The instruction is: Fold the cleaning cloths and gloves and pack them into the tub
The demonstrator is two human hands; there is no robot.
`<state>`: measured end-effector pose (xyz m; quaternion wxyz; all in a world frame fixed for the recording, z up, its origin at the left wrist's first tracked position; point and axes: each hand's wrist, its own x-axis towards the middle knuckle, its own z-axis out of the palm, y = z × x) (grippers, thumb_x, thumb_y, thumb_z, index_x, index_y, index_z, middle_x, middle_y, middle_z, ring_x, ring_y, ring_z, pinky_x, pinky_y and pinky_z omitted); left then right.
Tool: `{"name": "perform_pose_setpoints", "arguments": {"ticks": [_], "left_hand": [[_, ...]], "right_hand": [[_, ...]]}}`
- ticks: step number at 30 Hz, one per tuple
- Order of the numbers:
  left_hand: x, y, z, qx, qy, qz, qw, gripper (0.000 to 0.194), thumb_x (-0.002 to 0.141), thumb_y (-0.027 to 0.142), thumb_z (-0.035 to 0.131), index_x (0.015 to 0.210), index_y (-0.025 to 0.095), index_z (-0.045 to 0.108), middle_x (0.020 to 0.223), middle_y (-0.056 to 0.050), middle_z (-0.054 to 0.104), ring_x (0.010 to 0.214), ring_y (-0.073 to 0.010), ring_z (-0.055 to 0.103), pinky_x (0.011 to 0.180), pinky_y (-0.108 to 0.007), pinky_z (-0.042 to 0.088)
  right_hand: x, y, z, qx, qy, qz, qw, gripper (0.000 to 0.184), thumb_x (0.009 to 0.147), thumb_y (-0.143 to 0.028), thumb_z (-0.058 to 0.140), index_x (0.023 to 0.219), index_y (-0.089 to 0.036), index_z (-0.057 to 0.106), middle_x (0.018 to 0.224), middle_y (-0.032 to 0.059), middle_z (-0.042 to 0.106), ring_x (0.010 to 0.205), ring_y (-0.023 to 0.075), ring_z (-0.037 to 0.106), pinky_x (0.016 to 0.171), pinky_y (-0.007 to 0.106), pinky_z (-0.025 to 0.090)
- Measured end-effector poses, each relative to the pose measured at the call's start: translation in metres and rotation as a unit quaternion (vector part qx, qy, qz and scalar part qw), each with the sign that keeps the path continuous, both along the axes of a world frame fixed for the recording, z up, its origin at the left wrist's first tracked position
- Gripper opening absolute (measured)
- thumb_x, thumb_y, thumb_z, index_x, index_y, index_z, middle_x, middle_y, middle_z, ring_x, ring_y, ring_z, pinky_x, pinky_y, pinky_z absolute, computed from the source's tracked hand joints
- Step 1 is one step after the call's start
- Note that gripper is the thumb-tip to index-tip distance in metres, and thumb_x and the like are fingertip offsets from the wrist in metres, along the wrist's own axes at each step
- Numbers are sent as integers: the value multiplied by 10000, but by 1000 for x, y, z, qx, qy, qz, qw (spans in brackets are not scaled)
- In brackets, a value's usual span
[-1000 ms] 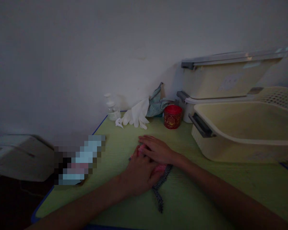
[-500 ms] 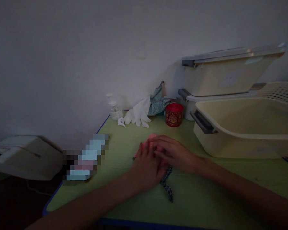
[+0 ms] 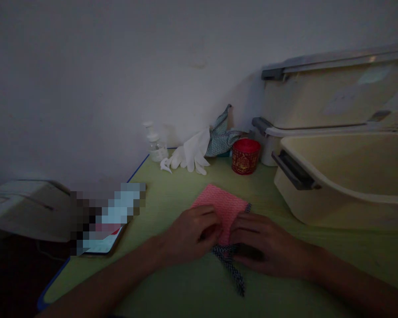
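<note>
A folded pink cloth (image 3: 224, 204) with dark checkered edging lies on the green tabletop in front of me. From its lower edge a dark checkered strap (image 3: 234, 271) trails toward me. My left hand (image 3: 197, 232) is at the cloth's left side, its fingers curled in and closed on the fabric. On the right side, my right hand (image 3: 263, 243) bends its fingers over the cloth's edge, with the thumb low by the strap. The fingertips of both hands are partly hidden.
A phone (image 3: 114, 221), partly pixelated, lies on the left of the table (image 3: 166, 198). Along the wall stand a pump bottle (image 3: 157, 148), white gloves (image 3: 194, 152), a blue-green cloth (image 3: 220, 139) and a red tub (image 3: 246, 157). Cream bins (image 3: 334, 207) fill the right.
My hands have moved apart, from overlapping on the cloth to either side of it, so more of its pink face shows. The view has shifted slightly.
</note>
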<state>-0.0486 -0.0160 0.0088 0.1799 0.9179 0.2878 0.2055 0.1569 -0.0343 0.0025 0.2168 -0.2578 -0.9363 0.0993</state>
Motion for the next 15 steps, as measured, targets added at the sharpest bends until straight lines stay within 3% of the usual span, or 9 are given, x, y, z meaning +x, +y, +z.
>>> {"name": "perform_pose_setpoints", "arguments": {"ticks": [3, 8, 15], "left_hand": [[-7, 5, 2, 5, 67, -61, 996, 132, 841, 203, 456, 797, 154, 570, 800, -30, 563, 737, -133, 540, 661, -235, 442], [-8, 2, 2, 81, 120, -62, 988, 279, 807, 438, 520, 820, 164, 573, 821, -31, 589, 721, -152, 565, 623, -253, 439], [-6, -3, 3, 193, 149, -63, 968, 255, 886, 377, 421, 828, 169, 558, 789, -31, 610, 685, -159, 575, 584, -275, 429]], "right_hand": [[0, -1, 0, 22, -26, 0, 999, 81, 825, -160, 528, 842, -172, 606, 806, 44, 639, 767, 152, 562, 687, 262, 456], [-2, -2, 3, 61, -10, -24, 998, 156, 871, -141, 444, 817, -167, 588, 768, 46, 629, 714, 149, 566, 649, 259, 455], [-6, -1, 3, 71, 6, -39, 997, 193, 877, -130, 417, 738, -160, 548, 691, 35, 593, 621, 132, 525, 564, 230, 420]]}}
